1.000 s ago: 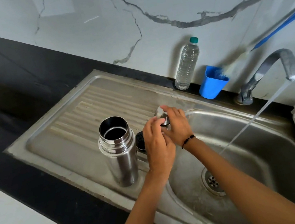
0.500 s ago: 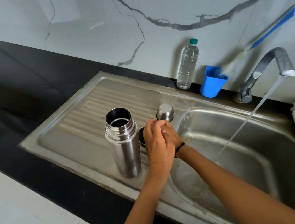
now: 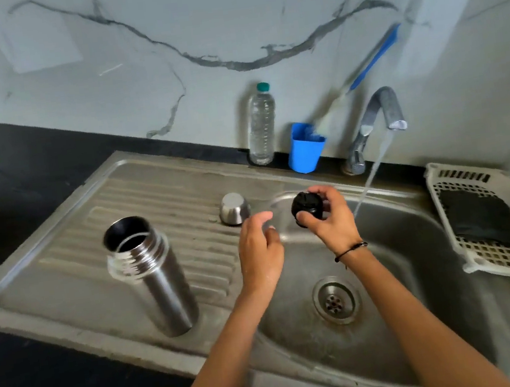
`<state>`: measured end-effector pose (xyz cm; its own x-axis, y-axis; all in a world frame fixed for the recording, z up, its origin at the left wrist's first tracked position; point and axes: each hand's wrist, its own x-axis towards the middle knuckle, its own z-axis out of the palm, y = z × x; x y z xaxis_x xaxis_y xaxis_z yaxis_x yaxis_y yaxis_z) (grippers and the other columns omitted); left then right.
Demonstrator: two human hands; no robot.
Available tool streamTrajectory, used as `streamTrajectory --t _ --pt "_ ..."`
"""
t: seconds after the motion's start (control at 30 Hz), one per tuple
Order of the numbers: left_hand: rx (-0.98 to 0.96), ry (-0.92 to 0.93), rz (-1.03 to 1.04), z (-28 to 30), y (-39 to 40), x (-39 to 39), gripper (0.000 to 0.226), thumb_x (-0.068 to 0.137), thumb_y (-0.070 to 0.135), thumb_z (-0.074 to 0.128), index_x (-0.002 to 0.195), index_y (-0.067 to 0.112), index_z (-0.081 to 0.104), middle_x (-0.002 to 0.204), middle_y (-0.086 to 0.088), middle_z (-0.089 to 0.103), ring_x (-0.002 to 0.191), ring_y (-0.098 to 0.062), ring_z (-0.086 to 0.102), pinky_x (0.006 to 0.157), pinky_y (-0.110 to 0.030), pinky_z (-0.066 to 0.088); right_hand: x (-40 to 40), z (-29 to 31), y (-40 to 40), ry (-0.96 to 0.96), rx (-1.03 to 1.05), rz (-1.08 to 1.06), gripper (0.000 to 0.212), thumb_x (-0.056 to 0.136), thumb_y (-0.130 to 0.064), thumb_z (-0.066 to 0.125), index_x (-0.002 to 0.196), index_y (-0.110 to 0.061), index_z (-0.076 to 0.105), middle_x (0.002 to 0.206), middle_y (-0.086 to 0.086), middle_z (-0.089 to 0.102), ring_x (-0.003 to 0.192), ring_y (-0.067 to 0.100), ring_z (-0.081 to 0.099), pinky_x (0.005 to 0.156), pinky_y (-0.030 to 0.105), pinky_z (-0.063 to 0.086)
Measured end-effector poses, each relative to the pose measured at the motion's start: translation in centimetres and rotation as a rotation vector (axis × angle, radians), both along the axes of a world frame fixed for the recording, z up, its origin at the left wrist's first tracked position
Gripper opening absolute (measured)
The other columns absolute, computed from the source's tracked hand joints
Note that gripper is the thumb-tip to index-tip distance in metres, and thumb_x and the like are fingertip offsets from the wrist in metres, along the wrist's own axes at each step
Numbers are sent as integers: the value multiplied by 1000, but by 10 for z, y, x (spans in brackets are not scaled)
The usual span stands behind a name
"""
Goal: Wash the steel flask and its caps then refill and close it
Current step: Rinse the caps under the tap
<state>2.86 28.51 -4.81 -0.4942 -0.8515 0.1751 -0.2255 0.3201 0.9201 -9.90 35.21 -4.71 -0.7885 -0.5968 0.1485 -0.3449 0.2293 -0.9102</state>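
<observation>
The open steel flask stands upright on the ribbed drainboard of the sink. A steel outer cap sits upside down on the drainboard behind my hands. My right hand grips the black inner cap above the sink basin, left of the water stream. My left hand hovers beside it with relaxed fingers, holding nothing. Water runs from the tap into the basin.
A clear plastic water bottle and a blue cup holding a blue-handled brush stand at the back. A white basket with a dark cloth sits at the right. The drain is in the basin's floor.
My right hand has lifted the black inner cap off the drainboard and moved it right, over the basin. My left hand has let go and separated from it.
</observation>
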Motion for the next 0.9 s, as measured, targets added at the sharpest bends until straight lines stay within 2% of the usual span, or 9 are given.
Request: streamTrajectory --t 0.07,0.2,0.27,0.37,0.5,0.6,0.7,0.8,0.9 --pt "95 -34 -114 1 8 -27 25 93 4 49 116 5 60 117 -10 62 110 -22 59 98 -31 43 -19 -2 23 -21 18 -64 49 73 -10 75 115 -23 52 119 8 54 98 16 54 87 25 46" --pt "181 -141 -352 12 27 -83 31 98 13 46 127 8 55 126 -9 59 115 -20 55 97 -25 38 -45 -10 57 -193 -86 -221 40 80 -7 68 112 -25 53 105 -1 59 102 23 59 88 39 52" --pt "155 -177 -474 20 37 -109 34 100 16 42 133 11 52 135 -8 54 123 -19 50 103 -27 36 -56 -12 66 -320 -167 -311 27 87 -8 60 111 -18 57 97 6 64 89 25 61 75 34 54" --pt "195 -195 -622 22 46 -141 37 102 19 37 137 19 50 142 -2 48 131 -16 43 110 -28 32 -66 -8 66 -540 -277 -339 21 94 -10 42 105 -12 60 72 5 60 62 18 53 49 24 41" --pt "394 -172 -634 16 50 -170 31 102 25 36 124 23 59 128 -5 59 114 -16 55 95 -30 47 -82 -10 54 -710 -280 -339 31 94 -27 33 90 -14 61 65 8 55 52 17 47 46 25 32" --pt "518 -174 -588 18 42 -186 28 100 22 38 111 22 63 113 -5 62 99 -14 58 82 -26 51 -91 -10 46 -642 -191 -342 41 83 -38 37 98 -5 57 71 13 53 47 16 47 40 21 33" --pt "641 -265 -590 27 32 -198 24 100 25 39 108 21 60 110 -11 61 98 -22 59 89 -43 52 -96 -10 40 -509 -175 -344 13 85 -33 41 80 -25 50 69 5 50 53 16 45 44 23 34" --pt "715 -412 -575 36 22 -207 20 99 20 39 95 15 58 90 -12 61 81 -23 60 68 -39 55 -98 -11 38 -307 -130 -316 14 74 -35 38 72 -24 44 67 -2 51 64 13 48 59 30 40" --pt "848 -518 -560 43 15 -210 21 94 14 42 80 10 56 69 -10 59 64 -22 58 51 -32 49 -93 -11 38 -59 -19 -247 28 75 -41 34 81 -15 42 69 6 55 70 27 54 62 38 44"
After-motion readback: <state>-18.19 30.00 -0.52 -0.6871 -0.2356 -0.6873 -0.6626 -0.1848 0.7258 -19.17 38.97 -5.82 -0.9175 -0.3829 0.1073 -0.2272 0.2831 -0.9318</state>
